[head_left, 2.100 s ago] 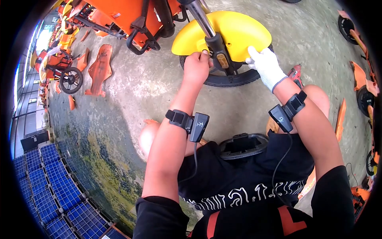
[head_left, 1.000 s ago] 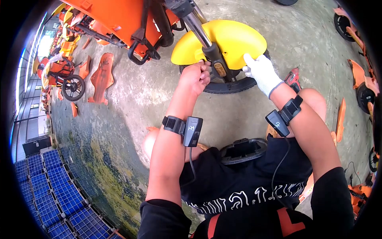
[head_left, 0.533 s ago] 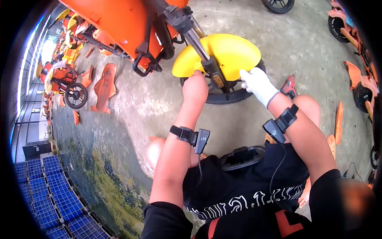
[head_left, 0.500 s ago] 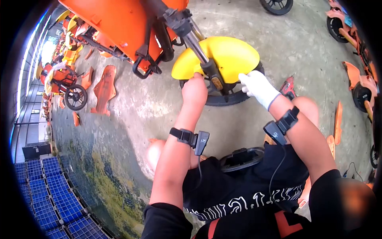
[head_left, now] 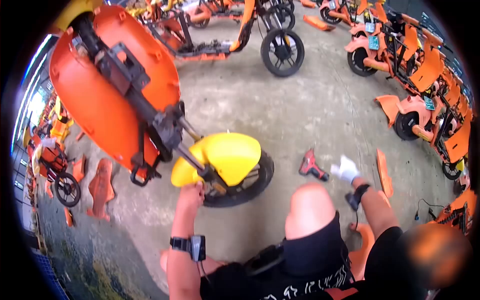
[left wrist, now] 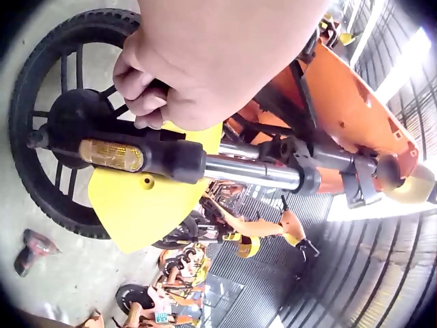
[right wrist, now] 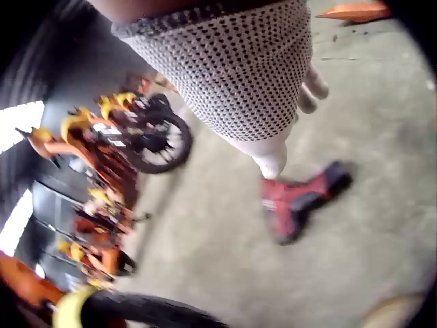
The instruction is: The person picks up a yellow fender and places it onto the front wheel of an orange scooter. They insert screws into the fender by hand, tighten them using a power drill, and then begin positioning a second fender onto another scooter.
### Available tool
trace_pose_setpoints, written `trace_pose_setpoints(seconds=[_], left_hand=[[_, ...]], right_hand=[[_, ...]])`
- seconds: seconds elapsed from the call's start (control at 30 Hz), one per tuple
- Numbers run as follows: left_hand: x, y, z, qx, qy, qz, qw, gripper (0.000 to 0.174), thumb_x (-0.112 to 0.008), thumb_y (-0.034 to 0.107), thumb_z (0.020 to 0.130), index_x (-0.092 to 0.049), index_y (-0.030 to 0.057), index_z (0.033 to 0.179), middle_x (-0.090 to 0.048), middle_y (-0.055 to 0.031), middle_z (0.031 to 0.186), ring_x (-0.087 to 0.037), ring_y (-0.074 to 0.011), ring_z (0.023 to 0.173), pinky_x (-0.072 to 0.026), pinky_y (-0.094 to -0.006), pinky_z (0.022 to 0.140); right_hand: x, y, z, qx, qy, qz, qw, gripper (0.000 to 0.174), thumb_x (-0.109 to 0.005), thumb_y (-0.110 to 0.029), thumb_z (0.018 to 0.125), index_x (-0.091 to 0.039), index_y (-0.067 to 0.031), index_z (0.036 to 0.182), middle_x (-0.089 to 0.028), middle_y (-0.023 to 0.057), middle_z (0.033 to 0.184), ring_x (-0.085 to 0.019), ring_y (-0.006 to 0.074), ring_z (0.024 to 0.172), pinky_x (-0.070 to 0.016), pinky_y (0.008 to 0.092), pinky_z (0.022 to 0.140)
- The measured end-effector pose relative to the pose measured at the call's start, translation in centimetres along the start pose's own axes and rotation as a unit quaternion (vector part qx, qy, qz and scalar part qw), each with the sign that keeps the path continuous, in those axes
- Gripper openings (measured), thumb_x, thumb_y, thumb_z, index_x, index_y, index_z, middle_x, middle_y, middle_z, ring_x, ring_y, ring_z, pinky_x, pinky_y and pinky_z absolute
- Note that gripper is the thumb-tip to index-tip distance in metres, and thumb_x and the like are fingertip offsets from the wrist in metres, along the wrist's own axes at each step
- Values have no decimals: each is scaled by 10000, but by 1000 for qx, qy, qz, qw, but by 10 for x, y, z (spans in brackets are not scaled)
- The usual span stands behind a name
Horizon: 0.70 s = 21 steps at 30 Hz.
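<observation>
A yellow front mudguard (head_left: 235,155) covers the top of a black wheel (head_left: 269,172) on an orange scooter. My bare left hand (head_left: 191,194) grips the mudguard's lower edge beside the fork leg (head_left: 190,156). In the left wrist view, the curled fingers (left wrist: 145,102) sit just behind the fork's amber reflector (left wrist: 113,155), and their tips are partly hidden. My white-gloved right hand (head_left: 346,170), blurred, is off the mudguard and holds nothing. A red and black cordless drill (head_left: 312,165) lies on the floor close to it; in the right wrist view, the thumb tip overlaps the drill (right wrist: 293,201).
An orange body panel (head_left: 384,172) lies on the concrete right of the drill. Several stripped scooters stand along the right side and the back, one with its front wheel (head_left: 282,52) ahead. Another orange panel (head_left: 101,187) lies at left. My bent knee (head_left: 311,205) is below the drill.
My right hand has let go of the mudguard's right edge and moved right, beside the drill. The left hand stays at the mudguard. The head view has swung up and to the right.
</observation>
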<state>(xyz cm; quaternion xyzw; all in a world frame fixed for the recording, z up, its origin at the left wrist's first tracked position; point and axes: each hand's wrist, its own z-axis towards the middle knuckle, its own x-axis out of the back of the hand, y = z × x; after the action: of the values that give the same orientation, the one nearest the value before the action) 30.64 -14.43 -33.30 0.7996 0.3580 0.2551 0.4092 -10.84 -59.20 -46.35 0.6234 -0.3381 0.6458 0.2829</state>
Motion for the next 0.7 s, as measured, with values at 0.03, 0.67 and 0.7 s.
trace_pose_setpoints(seconds=[0.03, 0.67, 0.7], left_hand=[[6, -1, 1, 27, -20, -39, 999, 196, -503, 180, 982, -561, 74, 829, -449, 14, 571, -421, -96, 430, -300, -249, 389], [-6, -18, 0, 84, 23, -151, 985, 241, -505, 255, 1028, -601, 62, 921, -545, 23, 740, -361, -51, 474, -274, -212, 402], [-6, -18, -1, 80, 19, -153, 985, 241, -499, 252, 1030, -601, 66, 915, -547, 22, 741, -361, -51, 473, -273, -212, 398]], right_hand=[[-9, -10, -15, -13, -138, -22, 990, 971, -736, -515, 764, -323, 1, 1475, -538, 257, 1311, -524, 387, 1235, -409, 424, 1069], [-149, -75, 63, -107, -193, 8, 975, 1135, -852, -237, 620, -170, -77, 1513, -495, 161, 1353, -534, 338, 1232, -466, 408, 1032], [-140, -73, 61, -104, -191, 4, 976, 1135, -852, -237, 620, -170, -77, 1513, -495, 161, 1353, -534, 338, 1232, -466, 408, 1032]])
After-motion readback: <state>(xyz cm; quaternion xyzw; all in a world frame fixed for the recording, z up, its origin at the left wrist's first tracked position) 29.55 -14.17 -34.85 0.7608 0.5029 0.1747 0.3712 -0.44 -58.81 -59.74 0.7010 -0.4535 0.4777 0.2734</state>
